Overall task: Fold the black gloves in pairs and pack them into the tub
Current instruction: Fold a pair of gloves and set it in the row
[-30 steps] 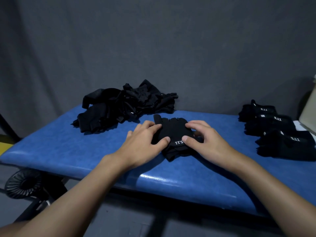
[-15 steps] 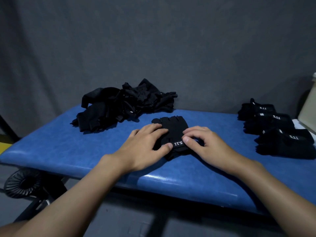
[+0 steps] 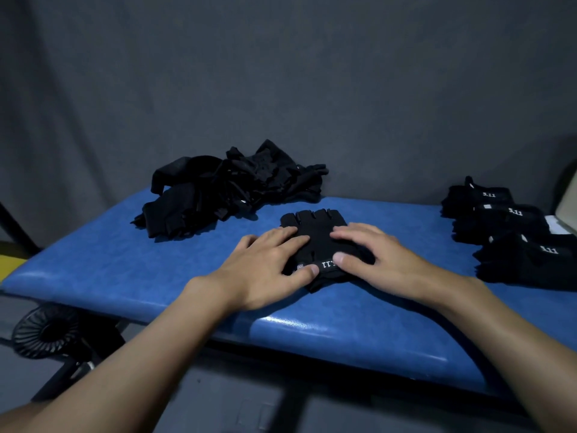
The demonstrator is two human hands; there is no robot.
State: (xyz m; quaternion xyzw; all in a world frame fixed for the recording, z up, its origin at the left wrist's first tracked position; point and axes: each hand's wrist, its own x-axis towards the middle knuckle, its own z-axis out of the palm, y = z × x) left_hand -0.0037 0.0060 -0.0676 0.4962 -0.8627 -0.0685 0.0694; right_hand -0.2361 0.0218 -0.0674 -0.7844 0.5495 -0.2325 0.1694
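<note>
A black fingerless glove pair (image 3: 317,228) lies flat on the blue padded table (image 3: 156,264), finger ends pointing away from me. My left hand (image 3: 268,267) presses on its left side with straight fingers. My right hand (image 3: 374,257) presses on its right side, thumb beside the white lettering at the cuff. A heap of loose black gloves (image 3: 224,189) sits at the back left. Three folded glove pairs (image 3: 512,232) lie in a row at the right. A pale edge of the tub (image 3: 569,204) shows at the far right.
A dark grey cloth backdrop hangs behind the table. A small black fan (image 3: 46,332) stands on the floor under the table's left end. Bare blue padding stretches along the front edge and between the heap and the folded pairs.
The glove has been spread out flatter, finger ends now showing clearly. Both hands slid forward over it, fingers lying straighter on the fabric.
</note>
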